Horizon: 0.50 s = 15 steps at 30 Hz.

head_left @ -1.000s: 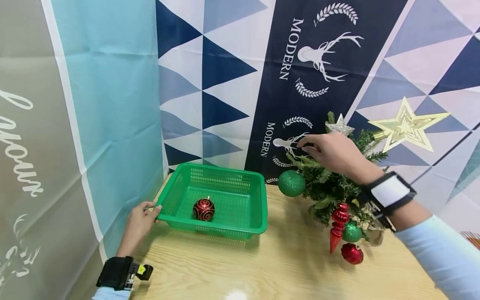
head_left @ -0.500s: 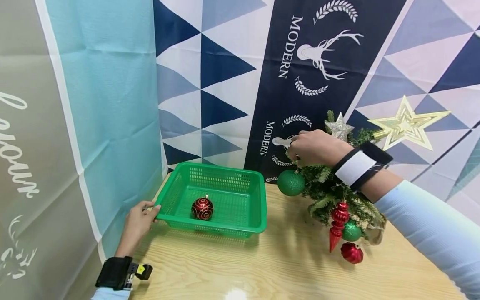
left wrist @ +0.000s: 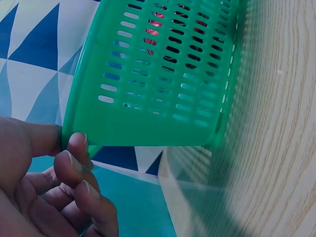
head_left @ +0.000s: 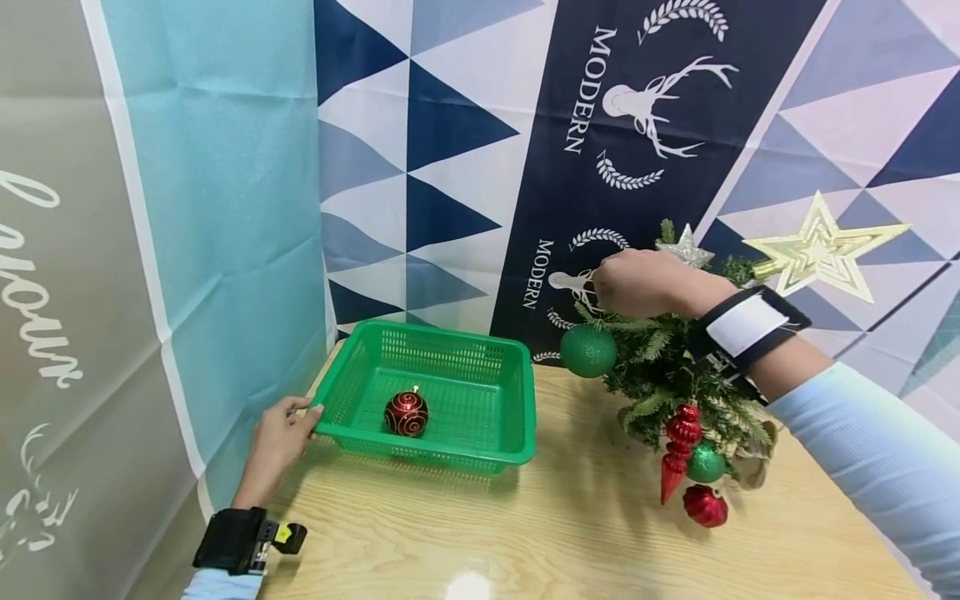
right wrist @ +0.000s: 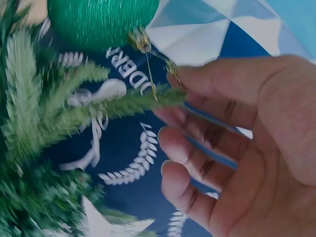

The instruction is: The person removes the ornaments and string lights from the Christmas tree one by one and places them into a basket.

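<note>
Left hand: the left hand (head_left: 273,442) pinches the rim at the basket's near left corner, its other fingers loosely bent around nothing; this probably steadies the basket (head_left: 435,450).
Right hand: the right hand (head_left: 660,283) has its thumb and a fingertip nearly together at the tip of a branch (right wrist: 128,103), seemingly pinching the gold cord (right wrist: 151,76) there, likely to keep the loop on the needles; the other fingers bend slightly and hold nothing.
Green ball: the green ball (head_left: 588,351) hangs just below the right hand, at the tree's left side.
Basket: on the table (head_left: 390,533), with 1 red ball (head_left: 406,414) on its floor, near the front wall.
Tree: the tree (head_left: 645,404) carries 2 stars, silver (head_left: 688,248) and gold (head_left: 819,248), high up; low down are a red drop (head_left: 681,450), a lower green ball (head_left: 706,462) and a ribbed ball (head_left: 705,506).
</note>
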{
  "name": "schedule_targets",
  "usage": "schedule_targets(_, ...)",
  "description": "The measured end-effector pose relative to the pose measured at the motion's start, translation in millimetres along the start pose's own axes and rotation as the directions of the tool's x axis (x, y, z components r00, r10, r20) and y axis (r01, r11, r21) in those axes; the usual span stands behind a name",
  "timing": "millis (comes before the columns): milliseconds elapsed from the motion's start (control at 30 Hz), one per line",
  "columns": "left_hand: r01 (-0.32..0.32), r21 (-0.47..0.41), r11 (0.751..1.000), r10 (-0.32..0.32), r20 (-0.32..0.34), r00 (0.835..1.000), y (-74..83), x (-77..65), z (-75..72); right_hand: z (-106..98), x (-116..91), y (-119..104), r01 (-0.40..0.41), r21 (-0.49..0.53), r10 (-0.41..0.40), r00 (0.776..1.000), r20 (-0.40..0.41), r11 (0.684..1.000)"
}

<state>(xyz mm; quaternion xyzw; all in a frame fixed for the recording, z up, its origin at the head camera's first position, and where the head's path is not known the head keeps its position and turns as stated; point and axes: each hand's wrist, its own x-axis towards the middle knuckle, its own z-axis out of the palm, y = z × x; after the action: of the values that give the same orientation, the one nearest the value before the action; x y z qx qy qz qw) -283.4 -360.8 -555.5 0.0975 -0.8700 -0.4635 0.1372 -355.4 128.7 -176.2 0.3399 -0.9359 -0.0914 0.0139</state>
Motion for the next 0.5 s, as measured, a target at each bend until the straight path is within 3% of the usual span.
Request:
schedule_targets(200,0.013,0.019,1.000,-0.013,0.014,1.000,5.0,-1.8,-0.5,0,-7,15,0.019,0.162,-0.007,0.997,-0.074,0.987)
schedule_targets(400,0.010,0.010,1.000,-0.010,0.022,1.000,10.5,-3.4,-4.4,5,-11,19,0.002,0.168,0.031,0.980,-0.197,0.986)
schedule_targets(500,0.010,0.007,1.000,-0.010,0.016,1.000,12.5,-4.0,-5.1,7,-10,18,-0.039,0.162,0.074,0.973,-0.220,0.986)
